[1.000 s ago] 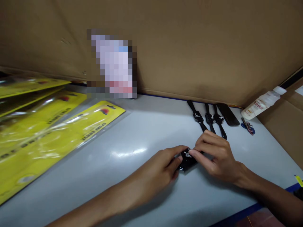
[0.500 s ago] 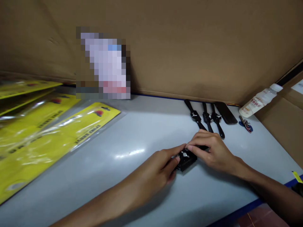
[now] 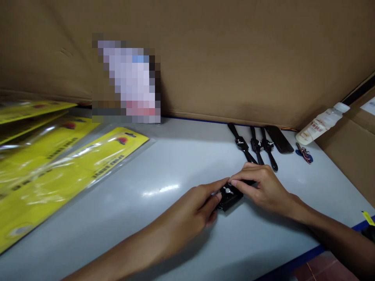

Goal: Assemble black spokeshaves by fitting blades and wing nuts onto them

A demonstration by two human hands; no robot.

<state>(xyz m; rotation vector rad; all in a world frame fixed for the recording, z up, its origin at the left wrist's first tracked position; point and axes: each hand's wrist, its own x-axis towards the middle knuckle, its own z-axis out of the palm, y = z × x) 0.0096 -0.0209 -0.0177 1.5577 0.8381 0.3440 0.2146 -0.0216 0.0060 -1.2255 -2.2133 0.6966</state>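
A black spokeshave (image 3: 231, 199) with bright metal screws on its body is held low over the table, between my two hands. My left hand (image 3: 205, 205) is closed around its left end, thumb and index finger along the body. From the right, my right hand (image 3: 260, 185) pinches at the upper edge of the body with thumb and fingertips. The pinched part, and most of the handles, are hidden by my fingers. Behind my right hand lie three more black spokeshaves (image 3: 240, 143), side by side on the table.
Yellow spokeshave packages (image 3: 117, 156) in clear plastic are piled at left. A dark phone (image 3: 279, 139), a bunch of keys (image 3: 304, 153) and a tilted white bottle (image 3: 319, 125) are at the back right. A cardboard wall (image 3: 205, 58) stands behind the grey table (image 3: 175, 156); a pixelated object leans there.
Almost nothing differs. Both hands and the spokeshave have shifted very slightly left, with the same grip.
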